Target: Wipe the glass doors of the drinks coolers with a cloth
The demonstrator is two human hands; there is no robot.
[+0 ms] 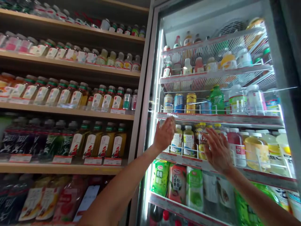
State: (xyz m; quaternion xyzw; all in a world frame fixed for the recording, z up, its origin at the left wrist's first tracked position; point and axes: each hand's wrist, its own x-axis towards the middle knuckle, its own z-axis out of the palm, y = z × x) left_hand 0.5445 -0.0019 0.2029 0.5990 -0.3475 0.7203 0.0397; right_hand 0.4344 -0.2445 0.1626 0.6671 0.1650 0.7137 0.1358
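Both arms reach up in front of a lit drinks fridge. My left hand (pixel 165 134) is raised at the fridge's left side, thumb apart from the slightly blurred fingers, holding nothing visible. Just right of it stand tea bottles with pale labels, such as this tea bottle (pixel 188 141), behind a white wire rail. My right hand (pixel 217 150) is open with its fingers spread, in front of the same shelf. It partly hides some yellow-capped bottles (pixel 201 139). Whether either hand touches a bottle, I cannot tell.
Left of the fridge frame (pixel 144 94), wooden shelves (pixel 94 114) carry rows of bottles. Above my hands, a fridge shelf holds a blue can (pixel 178 103), a gold can (pixel 191 103) and a green bottle (pixel 216 99). Large cartons and bottles, including a green carton (pixel 160 177), stand below.
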